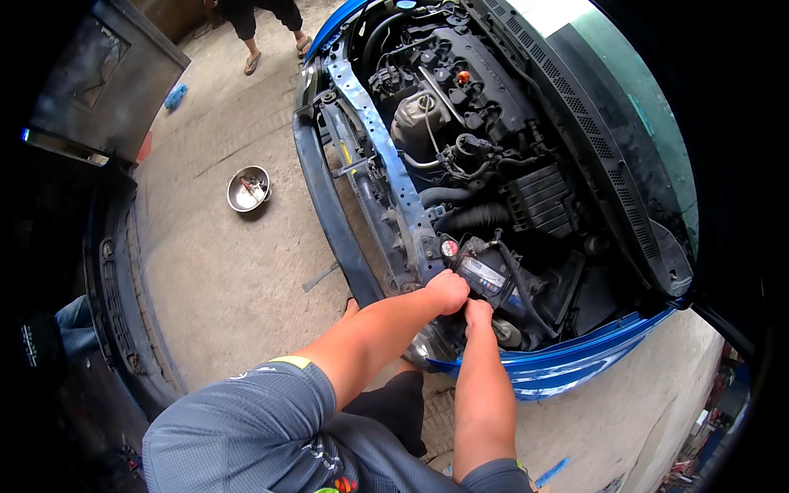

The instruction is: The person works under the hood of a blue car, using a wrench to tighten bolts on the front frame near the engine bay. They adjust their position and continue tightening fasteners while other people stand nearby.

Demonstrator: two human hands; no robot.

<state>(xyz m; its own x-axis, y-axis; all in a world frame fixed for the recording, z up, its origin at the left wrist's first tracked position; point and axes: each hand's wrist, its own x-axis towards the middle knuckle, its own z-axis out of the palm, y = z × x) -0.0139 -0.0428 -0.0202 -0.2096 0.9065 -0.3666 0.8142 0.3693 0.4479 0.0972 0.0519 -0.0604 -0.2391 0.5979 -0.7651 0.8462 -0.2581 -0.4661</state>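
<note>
Both my arms reach into the front corner of a blue car's open engine bay. My left hand (448, 292) is closed in a fist beside the car battery (483, 275), near the end of the front crossmember (374, 144). Just to its right and a little nearer, my right hand (477, 313) is also closed, almost touching the left. Whatever the fingers grip is hidden under them. A round red-and-white cap (449, 248) sits just beyond my left hand. Past the battery lie a black ribbed air hose (472, 218) and the air filter box (542, 201).
The blue fender (567, 366) borders the bay close to my right arm. A metal bowl (248, 189) holding small parts stands on the concrete floor. A removed bumper (123, 287) lies at the left. Another person's legs (251, 37) show at the far end, near a door (107, 74).
</note>
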